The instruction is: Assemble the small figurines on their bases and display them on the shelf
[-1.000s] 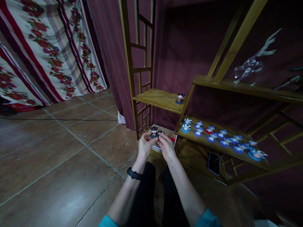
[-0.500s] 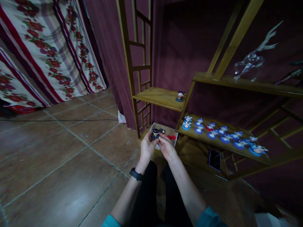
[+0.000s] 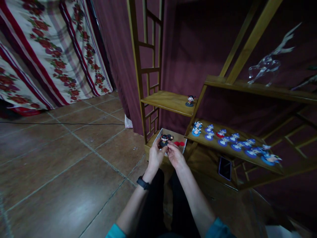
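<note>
A small black-haired figurine on a dark round base (image 3: 163, 140) is held up in front of me, above a white box (image 3: 183, 149). The fingers of my left hand (image 3: 156, 154) are closed around its base from the left. My right hand (image 3: 175, 155) pinches the base's right edge with thumb and fingertips. Inside the box, behind the held figurine, lies another dark figurine (image 3: 170, 137), and red round pieces (image 3: 179, 143) sit to its right. A similar figurine (image 3: 190, 100) stands upright on the left shelf (image 3: 168, 101).
Several blue and purple figurines (image 3: 224, 141) stand in rows on the lower right shelf. Beneath them a dark phone-like object (image 3: 225, 168) lies on the bottom board. A clear deer ornament (image 3: 264, 67) stands on the upper shelf. A thin cable (image 3: 61, 124) crosses the tiled floor.
The held figurine seems turned slightly, its front now showing more. Both hands keep their hold on it. The whole view has shifted a little.
</note>
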A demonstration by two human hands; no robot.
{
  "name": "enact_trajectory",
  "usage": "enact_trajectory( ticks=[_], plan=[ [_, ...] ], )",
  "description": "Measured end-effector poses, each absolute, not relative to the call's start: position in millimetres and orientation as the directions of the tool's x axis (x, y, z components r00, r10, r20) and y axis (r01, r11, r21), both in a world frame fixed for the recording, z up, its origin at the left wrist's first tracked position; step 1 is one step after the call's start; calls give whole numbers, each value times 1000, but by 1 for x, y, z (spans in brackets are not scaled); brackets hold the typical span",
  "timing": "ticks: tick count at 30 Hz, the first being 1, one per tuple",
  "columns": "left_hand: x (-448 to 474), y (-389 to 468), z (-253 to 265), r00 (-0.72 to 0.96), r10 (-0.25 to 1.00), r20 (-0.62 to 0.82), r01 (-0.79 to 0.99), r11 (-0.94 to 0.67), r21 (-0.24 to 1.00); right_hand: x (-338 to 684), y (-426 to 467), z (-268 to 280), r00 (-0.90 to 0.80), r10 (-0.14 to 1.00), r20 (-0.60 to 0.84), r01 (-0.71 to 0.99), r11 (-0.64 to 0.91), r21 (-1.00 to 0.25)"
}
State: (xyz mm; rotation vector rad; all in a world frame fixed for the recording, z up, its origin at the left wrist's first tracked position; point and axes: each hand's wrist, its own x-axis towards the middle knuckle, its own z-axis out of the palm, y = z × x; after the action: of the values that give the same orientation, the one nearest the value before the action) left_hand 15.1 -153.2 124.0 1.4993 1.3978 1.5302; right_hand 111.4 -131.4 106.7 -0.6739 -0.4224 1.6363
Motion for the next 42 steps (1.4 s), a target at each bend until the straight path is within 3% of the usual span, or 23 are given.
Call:
enact_trajectory(
  ticks=[11,18,26,42],
  plan=[
    [12,-151,117,-210,945,249,214,-204,955,111,-134,107,-76,971,-228,-757,-205,-620],
    [10,-147,123,-222,967,129,-20,-137,990,114,-137,110,-76,985,-154,-709,-162,-686],
    [1,-152,133,-156,988,15,-180,-43,983,120,-145,123,36,998,60,-333,69,-940],
    [-4,-157,148,-14,999,31,-181,-33,983,123,-130,136,-152,988,-24,-215,-56,-975]
  ],
)
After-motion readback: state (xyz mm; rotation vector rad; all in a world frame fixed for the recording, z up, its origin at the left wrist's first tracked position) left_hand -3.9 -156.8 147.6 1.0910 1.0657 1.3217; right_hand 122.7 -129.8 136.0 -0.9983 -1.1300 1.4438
